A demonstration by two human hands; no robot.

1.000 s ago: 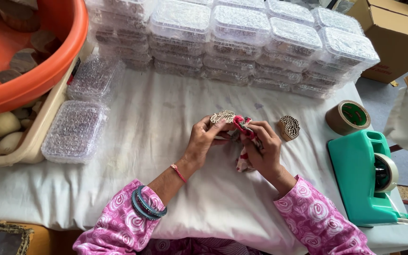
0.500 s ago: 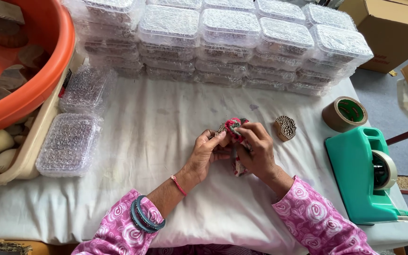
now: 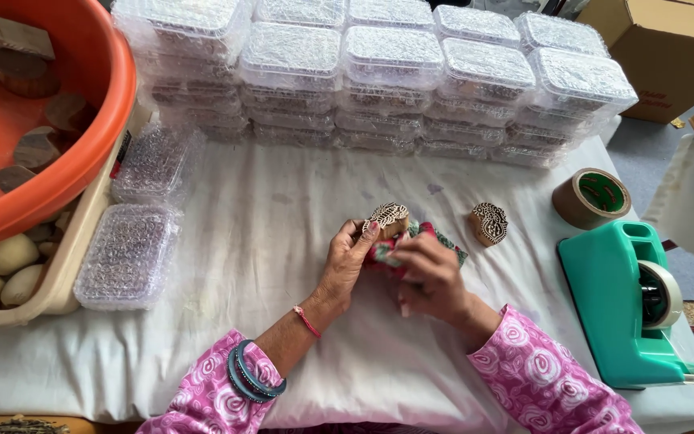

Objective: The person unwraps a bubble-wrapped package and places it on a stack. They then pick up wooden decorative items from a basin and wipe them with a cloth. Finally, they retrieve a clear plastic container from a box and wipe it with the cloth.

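My left hand (image 3: 347,261) holds a carved wooden stamp block (image 3: 386,217) by its underside, carved face up. My right hand (image 3: 431,277) presses a red and green patterned cloth (image 3: 443,239) against the block, fingers bunched around the fabric. Both hands meet over the middle of the white cloth-covered table (image 3: 267,217). A second carved wooden block (image 3: 488,223) lies on the table just right of my hands, untouched.
Stacks of clear plastic boxes (image 3: 379,72) line the back. Two more clear boxes (image 3: 128,253) sit at left beside an orange tub (image 3: 82,137) of wooden blocks. A brown tape roll (image 3: 592,198) and teal tape dispenser (image 3: 624,309) stand at right, cardboard boxes (image 3: 660,48) behind.
The hands shifted slightly on the table while turning the block. The carved face now points up and the cloth is wrapped tighter under my right hand.
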